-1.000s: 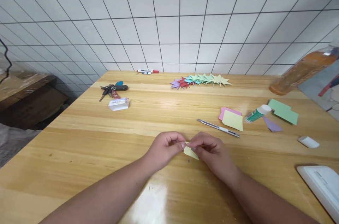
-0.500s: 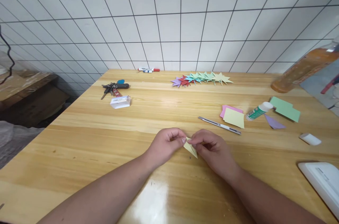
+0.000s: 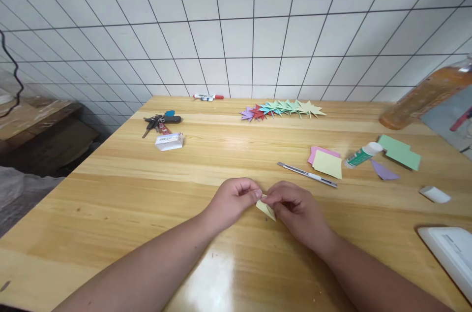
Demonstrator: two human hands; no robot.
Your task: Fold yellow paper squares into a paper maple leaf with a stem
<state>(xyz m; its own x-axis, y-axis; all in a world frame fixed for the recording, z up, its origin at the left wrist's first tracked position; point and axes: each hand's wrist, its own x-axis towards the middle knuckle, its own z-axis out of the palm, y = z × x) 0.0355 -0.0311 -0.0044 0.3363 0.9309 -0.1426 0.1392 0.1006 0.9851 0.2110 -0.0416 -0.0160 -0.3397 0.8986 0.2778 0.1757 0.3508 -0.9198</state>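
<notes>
A small folded piece of pale yellow paper (image 3: 265, 210) is held low over the wooden table, its lower corner pointing toward me. My left hand (image 3: 236, 202) pinches its upper left edge between thumb and fingers. From the other side, my right hand (image 3: 295, 206) has finger and thumb closed on the paper's right part, so the fingertips hide some of the folds. Just beyond the hands lies a slim utility knife (image 3: 308, 174). Behind that are yellow square sheets (image 3: 328, 164) overlapping pink ones (image 3: 316, 153).
Right of the sheets are a glue stick (image 3: 363, 155), a purple paper triangle (image 3: 384, 170), green sheets (image 3: 401, 154), an eraser (image 3: 435, 194) and a white device (image 3: 450, 253). A bottle (image 3: 424, 93), paper stars (image 3: 283, 109), markers (image 3: 208, 97), keys (image 3: 160, 122) and a small box (image 3: 169, 141) stand farther back.
The right fingers have shifted slightly along the upper edge of the yellow paper, toward the left thumb. The whole view has moved a little; other things lie as before.
</notes>
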